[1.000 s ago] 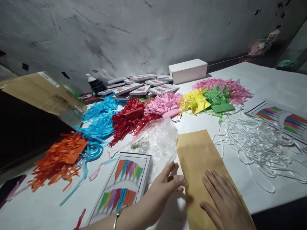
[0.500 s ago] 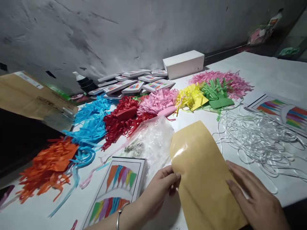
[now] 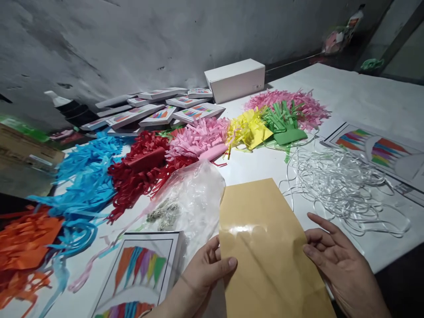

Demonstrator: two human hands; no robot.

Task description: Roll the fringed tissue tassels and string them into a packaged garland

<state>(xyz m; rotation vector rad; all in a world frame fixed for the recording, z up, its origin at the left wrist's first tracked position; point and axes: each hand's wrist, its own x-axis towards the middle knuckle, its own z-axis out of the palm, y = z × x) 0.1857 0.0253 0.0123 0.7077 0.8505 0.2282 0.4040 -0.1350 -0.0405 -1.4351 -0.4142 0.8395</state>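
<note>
The carton's [image 3: 20,143] label [image 3: 40,160] is too small to read; one picture-printed box [image 3: 141,265] lies beside the left hand [image 3: 203,276], which pinches one brown paper [image 3: 265,256] between both hands, thumb further over its front than half a second ago. One white box [image 3: 236,84] behind bears an illegible mark. The right hand [image 3: 339,265], fingers loosely spread, meets the paper's right edge; whether it grips, I cannot tell.

left hand [image 3: 203,274]: pinching, thumb [image 3: 227,266] on top | right hand [image 3: 341,260]: index finger [image 3: 320,222] extended

No legible text; labels on white box [image 3: 236,84], cardboard box [image 3: 24,152], back-right bottle [image 3: 354,20] too small or blurred.
</note>
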